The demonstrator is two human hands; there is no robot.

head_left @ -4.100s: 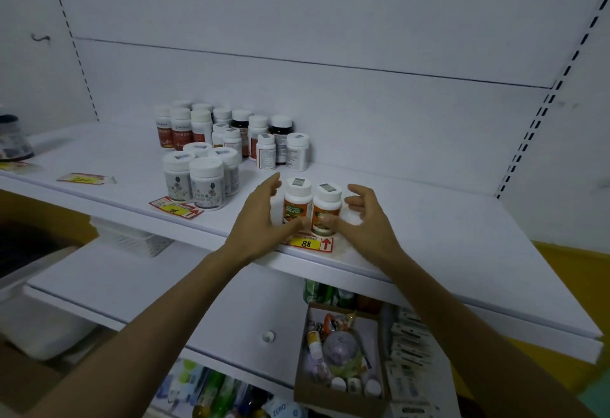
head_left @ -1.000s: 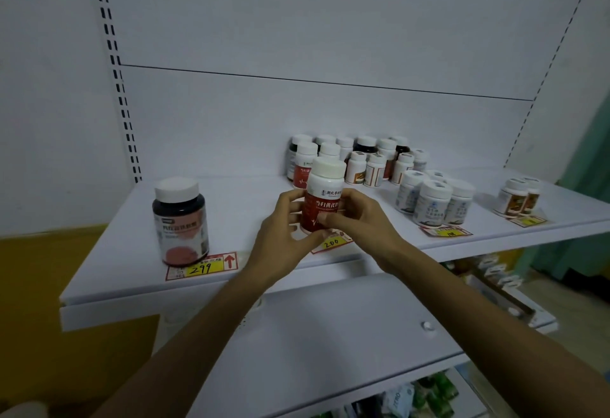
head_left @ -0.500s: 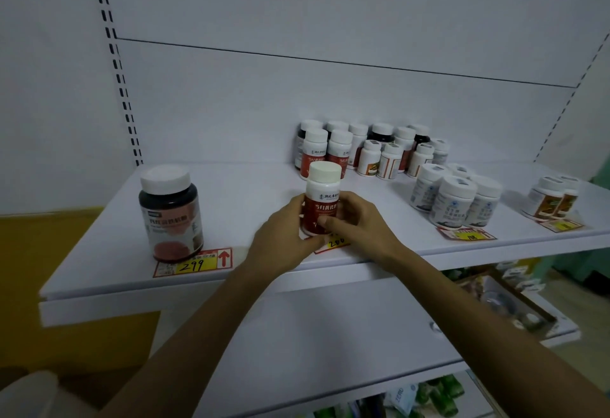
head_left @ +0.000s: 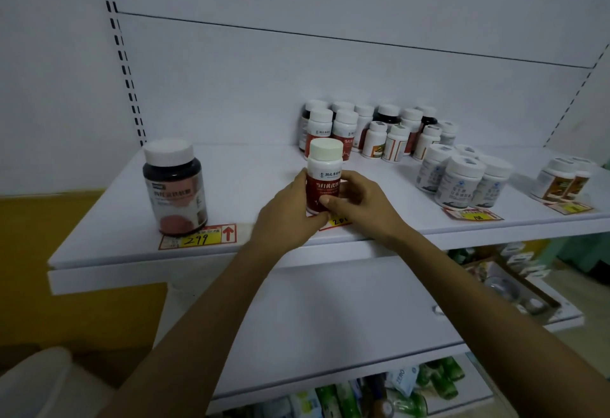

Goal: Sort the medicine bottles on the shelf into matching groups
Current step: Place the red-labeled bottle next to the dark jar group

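At shelf (head_left: 251,166) front edge, 6 o'clock of back cluster (head_left: 373,130): red-label bottle (head_left: 324,180) upright, left hand (head_left: 290,216) and right hand (head_left: 358,203) fingers grasping label band. Likely light, rigid, smooth plastic; mid-body grip below cap safest.

matt white shelf (head_left: 264,166), glossy dark jar (head_left: 175,191), smooth plastic red-label bottle (head_left: 324,166), paper price tag (head_left: 198,237)

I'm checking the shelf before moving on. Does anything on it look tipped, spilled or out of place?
Nothing is tipped or spilled. The odd part is the unsorted back cluster, where red-label, dark and small white bottles stand mixed. Two red-label bottles there match the red-label bottle held by the left hand and right hand.
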